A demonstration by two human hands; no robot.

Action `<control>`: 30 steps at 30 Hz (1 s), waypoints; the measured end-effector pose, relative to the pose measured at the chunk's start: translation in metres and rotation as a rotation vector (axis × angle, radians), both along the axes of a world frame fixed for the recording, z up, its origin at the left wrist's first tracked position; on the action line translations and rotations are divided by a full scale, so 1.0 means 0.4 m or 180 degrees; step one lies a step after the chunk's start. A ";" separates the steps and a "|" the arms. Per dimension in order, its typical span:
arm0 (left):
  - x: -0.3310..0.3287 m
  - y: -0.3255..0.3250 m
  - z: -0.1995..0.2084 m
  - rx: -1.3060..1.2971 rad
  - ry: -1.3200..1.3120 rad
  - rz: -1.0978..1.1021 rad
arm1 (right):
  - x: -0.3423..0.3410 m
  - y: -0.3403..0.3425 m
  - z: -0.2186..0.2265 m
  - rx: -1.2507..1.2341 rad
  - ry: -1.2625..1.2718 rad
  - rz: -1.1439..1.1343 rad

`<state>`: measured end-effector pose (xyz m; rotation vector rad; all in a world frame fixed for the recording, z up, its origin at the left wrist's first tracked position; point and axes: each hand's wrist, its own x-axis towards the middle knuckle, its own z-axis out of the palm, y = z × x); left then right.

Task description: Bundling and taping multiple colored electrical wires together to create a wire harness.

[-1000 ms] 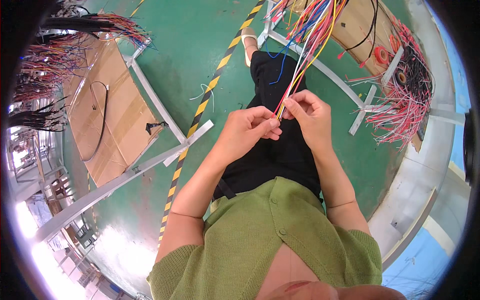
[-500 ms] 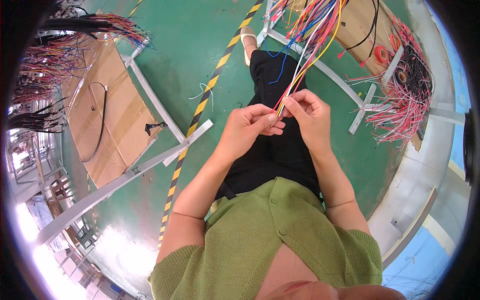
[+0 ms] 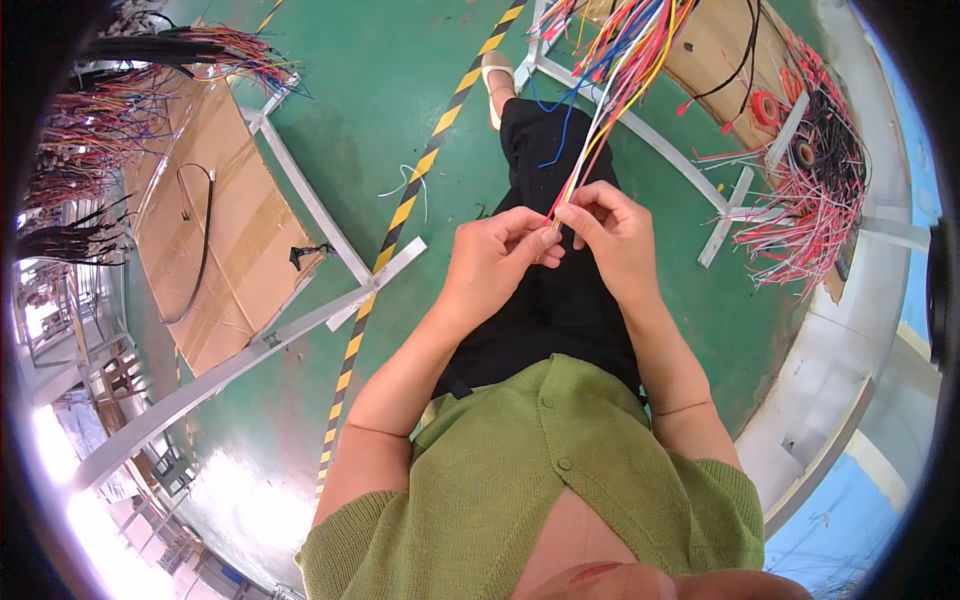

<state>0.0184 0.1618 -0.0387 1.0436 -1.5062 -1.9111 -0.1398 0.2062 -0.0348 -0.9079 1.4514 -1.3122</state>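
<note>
Your left hand (image 3: 495,262) and right hand (image 3: 612,240) meet in front of you, above your black trousers (image 3: 545,300), fingertips touching. Both are pressed together in a pinch on the near ends of the bundle of coloured wires (image 3: 610,90). The bundle runs from your fingers up and away to the far right, fanning out into red, yellow, blue, white and orange strands toward the top edge. Which single strand each hand has can't be told; too fine at the pinch point.

Around you:
- Green floor (image 3: 380,110) with a yellow-black striped line (image 3: 400,215) running from far centre toward your near left.
- Left: flat cardboard sheet (image 3: 215,235) on a grey metal frame (image 3: 300,195), a black cable (image 3: 200,250) lying on it.
- Far left: more wire bundles (image 3: 110,130) hanging in rows, dark and red.
- Right: loose pile of red and pink wires (image 3: 815,200) by another grey frame, well apart from your hands.
- Your foot in a light shoe (image 3: 497,80) at the far end of the trouser leg.
</note>
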 end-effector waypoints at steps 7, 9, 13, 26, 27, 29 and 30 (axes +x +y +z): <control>0.016 -0.017 -0.001 0.0800 0.0487 -0.0293 | -0.020 -0.007 -0.008 0.0105 -0.0288 0.0128; 0.020 -0.018 0.002 0.0774 0.0552 -0.0368 | -0.026 -0.006 -0.016 0.0059 -0.0319 0.0079; 0.018 -0.017 0.007 0.0693 0.0398 -0.0495 | -0.018 -0.006 -0.020 0.0033 -0.0438 -0.0060; -0.010 0.016 0.018 -0.0604 -0.0484 -0.0212 | -0.001 0.003 -0.019 0.0068 -0.0321 -0.0344; -0.012 0.014 0.022 -0.0797 -0.0696 -0.0300 | -0.002 0.004 -0.023 0.0071 -0.0324 -0.0339; -0.013 0.018 0.011 -0.0528 -0.0481 -0.0183 | -0.001 0.003 -0.024 0.0054 -0.0425 -0.0347; -0.014 0.019 0.007 -0.0258 -0.0265 -0.0070 | -0.001 0.002 -0.024 0.0039 -0.0525 -0.0360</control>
